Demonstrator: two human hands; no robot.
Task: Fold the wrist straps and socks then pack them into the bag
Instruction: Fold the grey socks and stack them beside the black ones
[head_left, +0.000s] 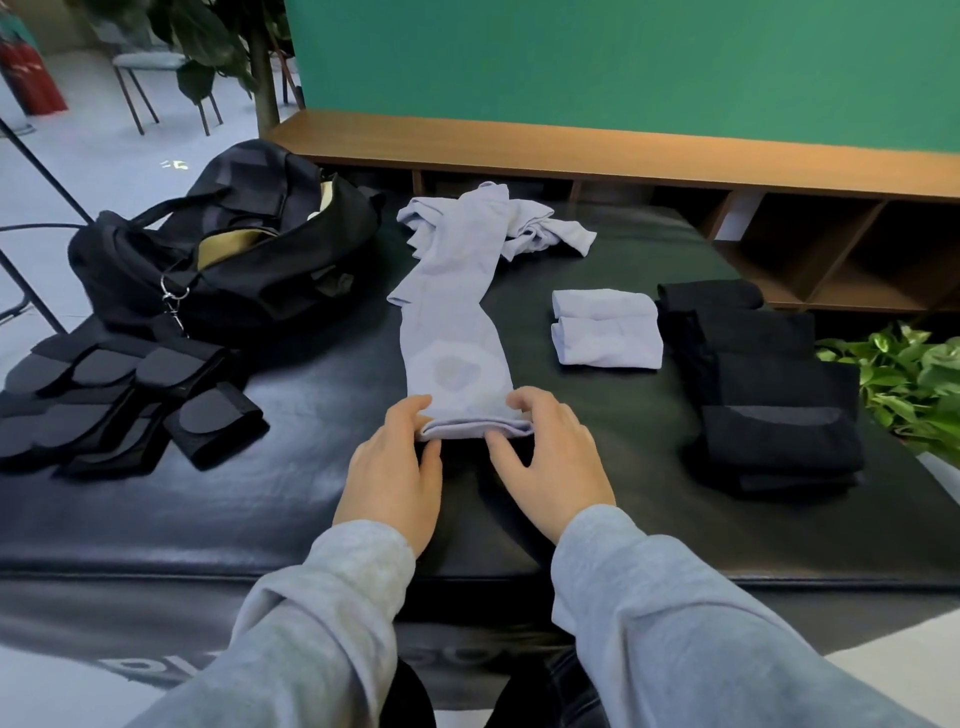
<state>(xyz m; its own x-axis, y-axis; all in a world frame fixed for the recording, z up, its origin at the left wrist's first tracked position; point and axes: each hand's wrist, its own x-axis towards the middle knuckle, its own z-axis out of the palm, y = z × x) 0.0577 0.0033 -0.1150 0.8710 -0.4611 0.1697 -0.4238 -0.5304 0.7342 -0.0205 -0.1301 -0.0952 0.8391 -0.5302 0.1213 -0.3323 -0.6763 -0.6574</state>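
My left hand (397, 457) and right hand (545, 452) both pinch the near end of the long purple sock (452, 332). It stretches straight away from me (toward the bag (234, 249)), so I roll forward.

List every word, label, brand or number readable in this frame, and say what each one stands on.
Nothing can be read for certain.
Pale printed letters on the front edge of the black padded bench: cut off and distorted, unreadable.
Red cylinder on the floor at far left: markings too blurred to read.
Black duffel bag, black wrist straps, light blue sock and folded black socks: no visible text.
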